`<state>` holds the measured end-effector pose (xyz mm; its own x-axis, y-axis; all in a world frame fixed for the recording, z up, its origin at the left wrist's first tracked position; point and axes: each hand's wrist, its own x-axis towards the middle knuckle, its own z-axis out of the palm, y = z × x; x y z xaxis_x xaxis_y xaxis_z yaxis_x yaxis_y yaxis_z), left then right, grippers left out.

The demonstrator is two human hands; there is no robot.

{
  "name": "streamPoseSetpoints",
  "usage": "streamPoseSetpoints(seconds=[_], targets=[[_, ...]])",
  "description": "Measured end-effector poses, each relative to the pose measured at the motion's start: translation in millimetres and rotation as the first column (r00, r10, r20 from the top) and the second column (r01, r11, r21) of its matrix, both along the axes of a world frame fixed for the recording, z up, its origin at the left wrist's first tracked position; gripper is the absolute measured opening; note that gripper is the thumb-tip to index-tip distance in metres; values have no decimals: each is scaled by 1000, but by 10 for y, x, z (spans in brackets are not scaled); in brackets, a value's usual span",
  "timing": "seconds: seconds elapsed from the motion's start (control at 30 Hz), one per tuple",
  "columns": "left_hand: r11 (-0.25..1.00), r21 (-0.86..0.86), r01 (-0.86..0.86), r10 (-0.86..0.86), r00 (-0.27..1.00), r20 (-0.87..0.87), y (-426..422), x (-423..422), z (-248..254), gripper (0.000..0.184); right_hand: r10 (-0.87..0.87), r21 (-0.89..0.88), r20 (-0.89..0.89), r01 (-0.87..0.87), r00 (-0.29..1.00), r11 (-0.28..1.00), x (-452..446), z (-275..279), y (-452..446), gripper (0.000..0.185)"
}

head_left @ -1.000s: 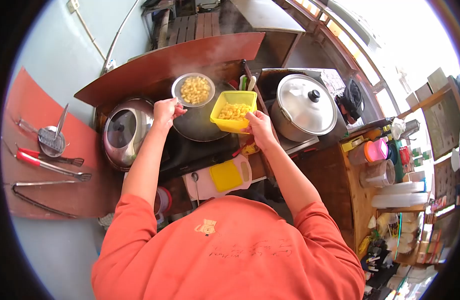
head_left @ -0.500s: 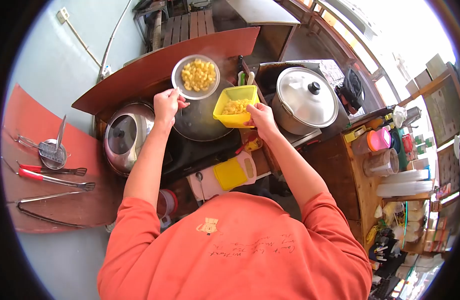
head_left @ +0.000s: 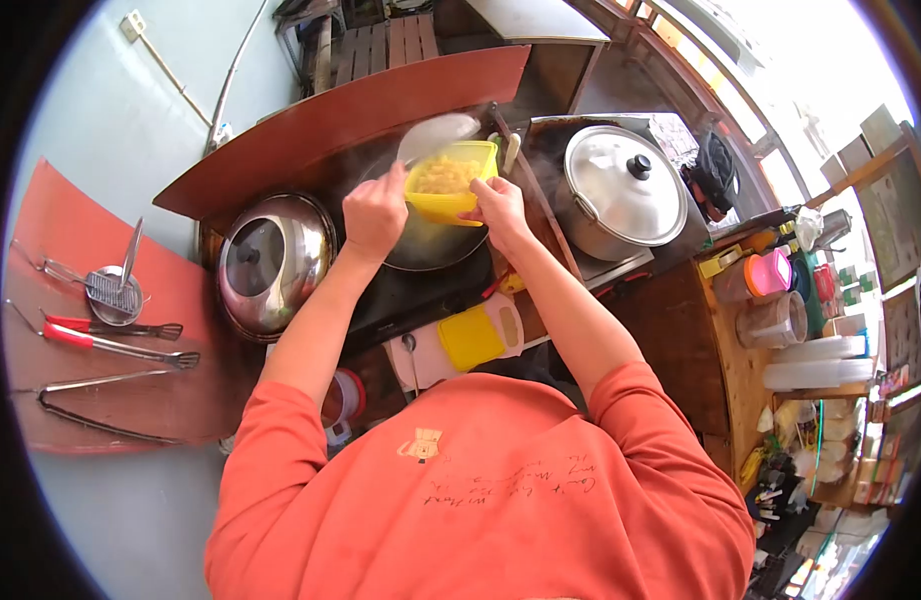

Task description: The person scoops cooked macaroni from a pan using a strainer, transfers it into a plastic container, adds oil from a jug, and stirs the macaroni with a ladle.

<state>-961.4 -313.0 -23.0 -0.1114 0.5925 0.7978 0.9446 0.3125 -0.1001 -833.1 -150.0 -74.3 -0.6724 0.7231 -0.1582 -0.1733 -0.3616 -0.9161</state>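
My left hand [head_left: 375, 216] is closed round the handle of a round strainer [head_left: 443, 132], which is tipped over and blurred by motion. It hangs above the far side of a yellow plastic container [head_left: 445, 209]. Inside the container lie pale yellow macaroni pieces [head_left: 447, 178]. With its fingers on the rim, my right hand [head_left: 500, 212] grips the container's right side. Under both hands sits a wide dark wok [head_left: 431, 252] on the stove, partly hidden, with steam rising about it.
A large lidded pot [head_left: 626, 185] stands to the right, a shiny domed lid [head_left: 276, 265] to the left. Nearer me are a pink cutting board [head_left: 506, 322], a yellow mat [head_left: 471, 337] and a spoon [head_left: 411, 352]. Tongs [head_left: 121, 345] hang on the red panel at left.
The strainer, level and full of macaroni before, has moved right and tipped over the yellow container. The container shifted slightly left and up, and it holds more macaroni.
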Motion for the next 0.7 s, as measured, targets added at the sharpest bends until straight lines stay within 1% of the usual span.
streamPoseSetpoints(seconds=[0.03, 0.07, 0.1, 0.13, 0.17, 0.23, 0.27, 0.3, 0.33, 0.37, 0.4, 0.43, 0.5, 0.53, 0.6, 0.63, 0.7], targets=[[1000, -1, -6, 6, 1000, 1, 1, -32, 23, 20, 6, -1, 1, -6, 1000, 1000, 8, -47, -4, 26], [996, 82, -35, -7, 886, 464, 7, -68, 57, 19, 2, -10, -9, -2, 1000, 1000, 17, -89, 1, 25], [985, 143, -96, -63, 571, 819, 28, -101, 93, 23, -5, -19, -18, 5, 1000, 1000, 34, -110, 6, 23], [974, 197, -110, -135, 417, 899, 25, -211, 74, 33, -7, -20, -19, 6, 1000, 1000, 60, -107, 3, 23], [970, 183, -162, -135, 269, 954, 17, -327, 32, 32, -13, -23, -30, 12, 999, 1000, 97, -107, -2, 22], [941, 223, -253, -194, 136, 972, 4, -483, -50, 35, -24, -29, -37, 23, 999, 999, 190, -132, 0, 21], [962, 55, -266, -2, 193, 981, -24, -522, -46, 31, -30, -33, -40, 29, 999, 999, 250, -155, 11, 19], [964, 50, -262, 1, 190, 982, -8, -524, -101, 31, -35, -37, -42, 34, 998, 999, 322, -183, 14, 17], [932, -148, -331, 301, 479, 825, 25, -534, -186, 27, -39, -42, -38, 37, 999, 998, 419, -133, -16, 17], [842, -292, -453, 538, 676, 504, 61, -551, -265, 24, -59, -53, -32, 58, 998, 997, 531, -76, -37, 15], [787, -439, -434, 612, 638, 467, 115, -540, -304, 17, -79, -62, -28, 77, 996, 995, 648, -33, -58, 13], [766, -477, -431, 623, 680, 386, 160, -611, -479, 17, -80, -59, -25, 78, 996, 995, 772, -50, -53, 13], [755, -530, -385, 626, 664, 409, 215, -743, -775, 17, -85, -52, 28, 87, 996, 995, 1058, -78, -54, 11], [758, -529, -382, 623, 665, 413, 236, -736, -844, 17, -88, -49, 30, 89, 996, 995, 1197, -33, -79, 11], [785, -506, -357, 611, 576, 543, 277, -688, -987, 16, -93, -57, 11, 94, 996, 994, 1493, 58, -152, 10], [787, -508, -350, 608, 576, 546, 311, -648, -1049, 16, -99, -56, 16, 100, 995, 993, 1633, 56, -175, 10], [860, -482, -166, 500, 457, 735, 410, -565, -1174, 18, -93, -101, -20, 90, 995, 991, 1885, 59, -222, 10]])
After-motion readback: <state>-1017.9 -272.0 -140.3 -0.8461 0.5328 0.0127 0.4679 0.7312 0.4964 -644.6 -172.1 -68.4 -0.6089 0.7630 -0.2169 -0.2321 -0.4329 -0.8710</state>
